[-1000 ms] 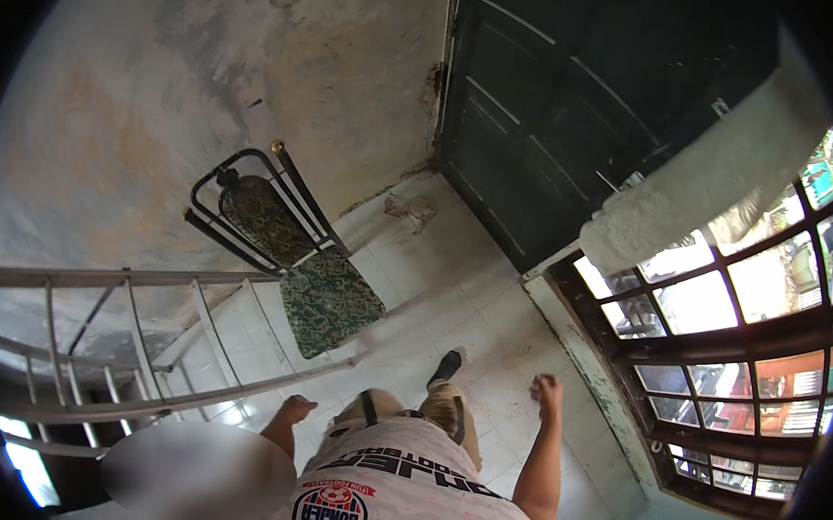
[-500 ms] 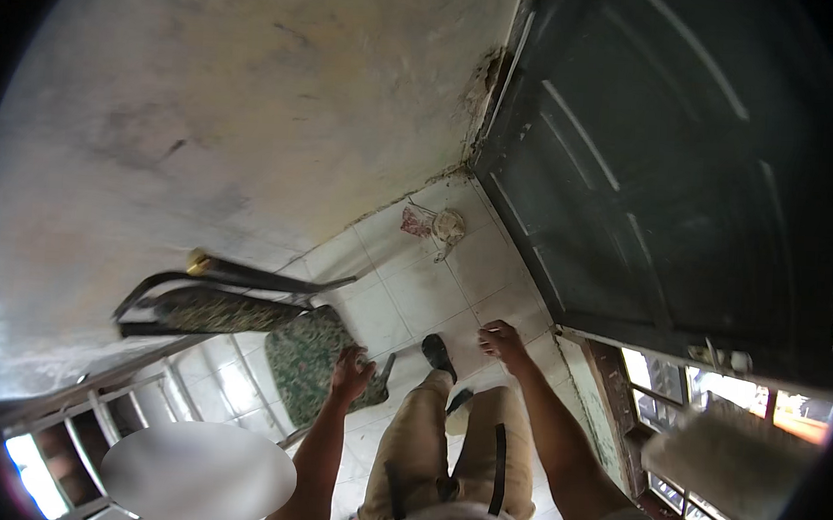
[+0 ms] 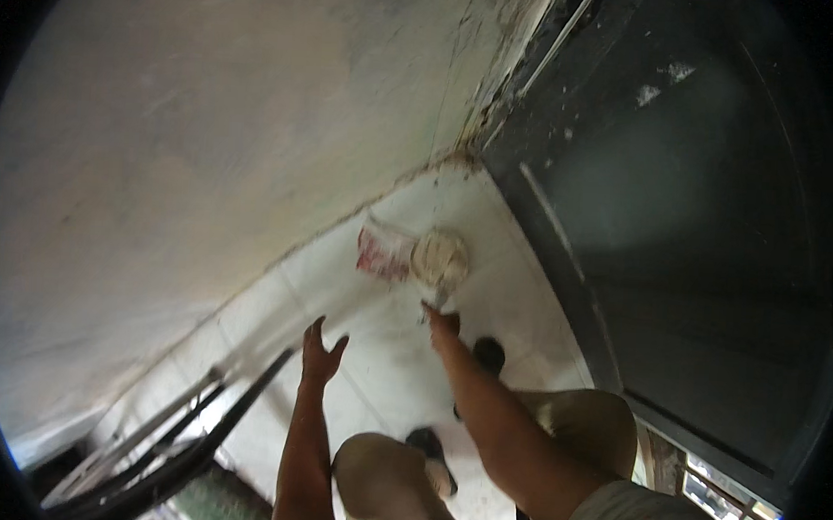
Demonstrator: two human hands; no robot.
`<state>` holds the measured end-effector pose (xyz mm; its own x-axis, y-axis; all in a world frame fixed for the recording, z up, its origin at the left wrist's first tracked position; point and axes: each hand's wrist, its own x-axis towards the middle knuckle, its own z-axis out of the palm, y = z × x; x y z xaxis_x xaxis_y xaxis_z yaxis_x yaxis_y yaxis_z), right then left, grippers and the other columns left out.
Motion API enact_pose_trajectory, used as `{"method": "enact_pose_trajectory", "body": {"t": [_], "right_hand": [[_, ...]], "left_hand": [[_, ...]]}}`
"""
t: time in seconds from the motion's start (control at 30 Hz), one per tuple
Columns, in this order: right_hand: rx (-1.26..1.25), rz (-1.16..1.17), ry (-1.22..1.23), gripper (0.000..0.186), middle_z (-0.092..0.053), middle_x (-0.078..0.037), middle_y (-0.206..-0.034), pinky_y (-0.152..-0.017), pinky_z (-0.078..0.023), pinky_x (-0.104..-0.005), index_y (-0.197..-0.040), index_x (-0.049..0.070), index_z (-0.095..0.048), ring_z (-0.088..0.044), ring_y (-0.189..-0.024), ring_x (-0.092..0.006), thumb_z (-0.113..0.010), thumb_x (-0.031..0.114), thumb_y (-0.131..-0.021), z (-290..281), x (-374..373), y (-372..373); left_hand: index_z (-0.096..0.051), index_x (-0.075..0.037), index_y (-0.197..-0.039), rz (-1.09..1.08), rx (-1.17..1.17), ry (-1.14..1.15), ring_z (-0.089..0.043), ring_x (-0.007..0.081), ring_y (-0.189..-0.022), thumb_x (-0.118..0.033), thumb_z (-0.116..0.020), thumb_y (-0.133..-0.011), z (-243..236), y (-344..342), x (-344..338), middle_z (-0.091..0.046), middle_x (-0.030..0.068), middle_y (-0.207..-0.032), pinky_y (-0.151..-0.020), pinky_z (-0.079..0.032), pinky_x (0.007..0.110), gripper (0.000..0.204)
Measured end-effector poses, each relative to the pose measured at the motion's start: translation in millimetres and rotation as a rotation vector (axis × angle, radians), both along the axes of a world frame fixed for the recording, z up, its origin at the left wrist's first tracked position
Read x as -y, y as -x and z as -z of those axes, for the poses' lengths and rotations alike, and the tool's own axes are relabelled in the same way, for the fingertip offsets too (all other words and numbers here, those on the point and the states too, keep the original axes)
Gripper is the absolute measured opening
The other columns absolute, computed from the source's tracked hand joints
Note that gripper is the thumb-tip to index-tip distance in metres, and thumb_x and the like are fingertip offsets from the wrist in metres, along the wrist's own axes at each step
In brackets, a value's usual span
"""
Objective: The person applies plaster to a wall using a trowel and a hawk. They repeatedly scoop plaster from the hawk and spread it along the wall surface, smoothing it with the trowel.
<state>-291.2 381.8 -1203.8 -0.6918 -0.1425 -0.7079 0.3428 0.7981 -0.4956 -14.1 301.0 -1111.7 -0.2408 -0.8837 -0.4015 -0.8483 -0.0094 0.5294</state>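
Observation:
My left hand (image 3: 322, 353) reaches forward over the white tiles (image 3: 290, 394) with its fingers spread and nothing in them. My right hand (image 3: 442, 324) is just below a round, cream, crusted object (image 3: 438, 256) on the floor, overlapping a greyish piece that sticks out from it; its fingers are blurred, so I cannot tell whether they touch or grip that piece. A crumpled white and red packet (image 3: 382, 254) lies left of the round object, near the wall corner.
A mottled wall (image 3: 189, 157) rises at the left, meeting a dark panelled door (image 3: 678, 225) at the right. The chair's black frame (image 3: 243, 401) and green seat (image 3: 220, 502) are at the lower left, close to my left arm. A barred window (image 3: 722, 501) shows at the lower right.
I have moved past the chair toward the corner and bent lower. Both hands have moved forward, the right toward the round object. The floor items appear closer and the window is mostly out of view.

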Motion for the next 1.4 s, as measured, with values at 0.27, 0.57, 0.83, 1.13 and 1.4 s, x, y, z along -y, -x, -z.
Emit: {"method": "enact_pose_trajectory", "body": {"t": [0.27, 0.57, 0.83, 1.13, 1.4], "right_hand": [[-0.07, -0.234, -0.121, 0.051, -0.064, -0.029, -0.124, -0.103, -0.049, -0.0506, -0.121, -0.007, -0.062, -0.062, -0.119, -0.0436, -0.071, 0.03, -0.087, 60, 2, 14], [0.163, 0.477, 0.507, 0.028, -0.061, -0.011, -0.088, -0.054, -0.049, -0.0389, -0.113, 0.005, -0.058, -0.063, -0.067, -0.0261, -0.067, 0.024, -0.094, 12, -30, 13], [-0.251, 0.138, 0.856, 0.026, -0.056, -0.005, -0.084, -0.054, -0.051, -0.0331, -0.114, 0.006, -0.053, -0.056, -0.062, -0.0143, -0.065, 0.021, -0.097, -188, 38, 62], [-1.004, -0.102, 1.26, 0.025, -0.055, -0.001, -0.079, -0.05, -0.041, -0.0233, -0.126, 0.003, -0.051, -0.048, -0.059, -0.0059, -0.052, 0.022, -0.111, -446, 144, 164], [-1.492, 0.001, 1.272, 0.034, -0.067, -0.018, -0.097, -0.074, -0.051, -0.0379, -0.125, -0.002, -0.054, -0.066, -0.082, -0.0287, -0.053, 0.027, -0.108, -554, 162, 197]], "left_hand": [[0.026, -0.016, -0.162, 0.035, 0.371, -0.171, 0.029, 0.0586, -0.149, -0.081, -0.086, -0.056, 140, -4, 27, 0.033, 0.0321, -0.163, -0.114, 0.003, 0.08, 0.167], [0.029, -0.013, -0.16, 0.104, 0.343, -0.353, 0.038, 0.065, -0.14, -0.088, -0.077, -0.059, 162, -24, 49, 0.04, 0.0357, -0.158, -0.107, 0.004, 0.086, 0.165], [0.03, -0.021, -0.16, 0.106, 0.354, -0.404, 0.04, 0.0575, -0.143, -0.091, -0.07, -0.066, 139, -4, 59, 0.045, 0.0277, -0.158, -0.115, 0.003, 0.078, 0.155], [0.032, -0.02, -0.159, 0.121, 0.357, -0.39, 0.038, 0.0624, -0.141, -0.09, -0.067, -0.07, 156, -17, 63, 0.044, 0.0313, -0.157, -0.112, 0.001, 0.082, 0.151], [0.028, -0.02, -0.161, 0.116, 0.396, -0.29, 0.033, 0.0644, -0.143, -0.093, -0.071, -0.062, 149, -16, 59, 0.039, 0.0312, -0.16, -0.109, -0.006, 0.086, 0.158]]}}
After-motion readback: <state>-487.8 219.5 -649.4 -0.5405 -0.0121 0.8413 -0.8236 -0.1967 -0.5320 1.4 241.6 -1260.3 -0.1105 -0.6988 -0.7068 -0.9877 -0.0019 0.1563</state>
